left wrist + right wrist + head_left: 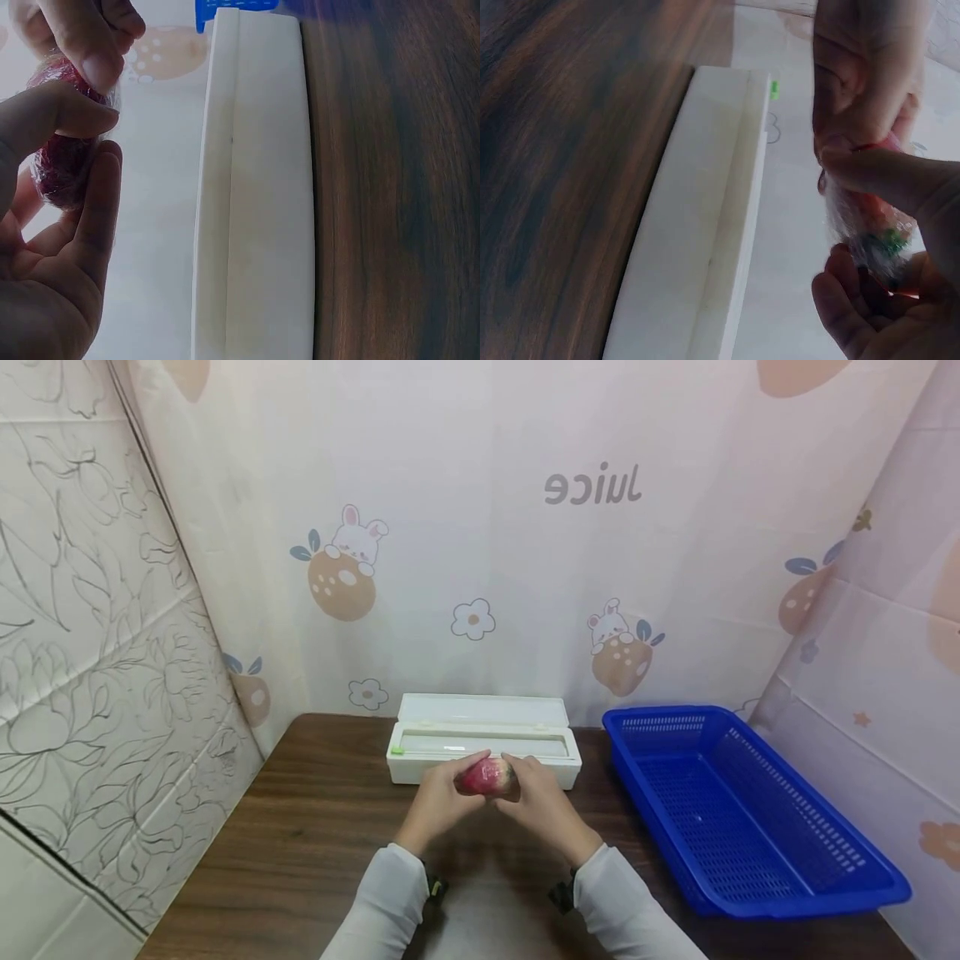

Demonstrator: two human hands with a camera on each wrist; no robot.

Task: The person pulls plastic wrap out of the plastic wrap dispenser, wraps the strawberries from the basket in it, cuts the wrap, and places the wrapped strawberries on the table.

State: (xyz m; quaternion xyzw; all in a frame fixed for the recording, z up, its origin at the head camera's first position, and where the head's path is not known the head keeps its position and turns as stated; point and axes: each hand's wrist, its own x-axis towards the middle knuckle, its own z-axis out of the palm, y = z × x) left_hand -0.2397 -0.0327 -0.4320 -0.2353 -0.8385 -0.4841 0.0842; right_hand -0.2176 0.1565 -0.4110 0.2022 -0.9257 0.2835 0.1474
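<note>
A red fruit (487,776), paler toward one end, is held between both hands in front of a white cling film dispenser (483,768). Clear film wraps it, glossy and wrinkled in the left wrist view; some green shows at its end in the right wrist view. My left hand (441,800) grips one end with thumb and curled fingers. On the other end, my right hand (546,803) pinches with the thumb and holds the fruit from below with the fingers. The thumbs nearly meet over it. Fingers partly hide the fruit, so its exact kind is unclear.
The dispenser's lid (483,708) stands raised at the back, and a green slider (397,750) sits at its left end. A blue plastic basket (660,827) is on the right of the brown wooden table (300,843). A printed curtain (480,543) hangs behind.
</note>
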